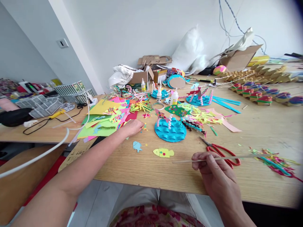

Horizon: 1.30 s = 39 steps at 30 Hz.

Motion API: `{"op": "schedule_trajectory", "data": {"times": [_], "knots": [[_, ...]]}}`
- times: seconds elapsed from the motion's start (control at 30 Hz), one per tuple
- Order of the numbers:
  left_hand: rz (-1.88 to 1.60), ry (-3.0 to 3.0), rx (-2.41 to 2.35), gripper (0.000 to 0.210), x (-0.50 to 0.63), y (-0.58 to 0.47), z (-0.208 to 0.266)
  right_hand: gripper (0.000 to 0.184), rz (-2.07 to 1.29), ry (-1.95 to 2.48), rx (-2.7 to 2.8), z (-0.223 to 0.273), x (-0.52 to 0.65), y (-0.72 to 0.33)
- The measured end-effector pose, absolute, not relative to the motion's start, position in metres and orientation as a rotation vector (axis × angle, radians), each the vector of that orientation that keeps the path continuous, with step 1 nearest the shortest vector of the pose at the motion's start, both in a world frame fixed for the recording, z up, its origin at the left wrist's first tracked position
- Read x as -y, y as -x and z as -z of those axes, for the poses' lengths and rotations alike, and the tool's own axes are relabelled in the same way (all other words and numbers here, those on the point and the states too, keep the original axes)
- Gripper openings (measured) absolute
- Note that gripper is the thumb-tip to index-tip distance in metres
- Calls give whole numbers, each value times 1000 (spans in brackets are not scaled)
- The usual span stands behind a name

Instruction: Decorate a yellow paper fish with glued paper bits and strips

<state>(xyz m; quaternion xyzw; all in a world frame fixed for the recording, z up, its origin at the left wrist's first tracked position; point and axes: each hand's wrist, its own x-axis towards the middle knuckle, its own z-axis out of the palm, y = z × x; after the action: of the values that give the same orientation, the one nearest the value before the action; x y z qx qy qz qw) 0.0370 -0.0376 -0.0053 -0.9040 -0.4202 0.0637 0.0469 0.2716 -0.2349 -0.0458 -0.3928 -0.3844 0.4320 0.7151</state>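
Observation:
My right hand (pixel 216 168) pinches a thin wooden stick (pixel 182 161) between thumb and fingers, level above the table's front part. My left hand (pixel 134 127) reaches forward, fingers curled down at a scatter of tiny coloured paper dots (pixel 145 128); whatever its fingertips hold is hidden. Nearer to me lie a yellow paper fish (pixel 163 153) with red and green dots and a small light-blue paper fish (pixel 137 146). Behind them sits a blue scalloped disc (pixel 170 130) bearing a pink spotted fish (pixel 161 115) and twisted pipe cleaners. A green dotted fish (pixel 177 110) lies beyond.
Red-handled scissors-like cutters (pixel 222 153) lie beside my right hand, with coloured scraps (pixel 276 162) further right. Coloured paper sheets (pixel 99 113) spread at left. Glue bottles (pixel 174 97) stand mid-table. A white cable (pixel 47 159) crosses at left. Painted egg-carton pieces (pixel 264 100) line the right.

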Motion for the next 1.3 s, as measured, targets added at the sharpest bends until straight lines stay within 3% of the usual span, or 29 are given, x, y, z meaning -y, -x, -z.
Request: {"op": "schedule_trajectory", "data": {"times": [0.93,1.3], "knots": [[193,2910,1638,16,21,-21,14,18,-982,807,908,49,236,-271],[228,2983,1433,17,51,-38,2,18,-991,833,894,47,236,-269]]}}
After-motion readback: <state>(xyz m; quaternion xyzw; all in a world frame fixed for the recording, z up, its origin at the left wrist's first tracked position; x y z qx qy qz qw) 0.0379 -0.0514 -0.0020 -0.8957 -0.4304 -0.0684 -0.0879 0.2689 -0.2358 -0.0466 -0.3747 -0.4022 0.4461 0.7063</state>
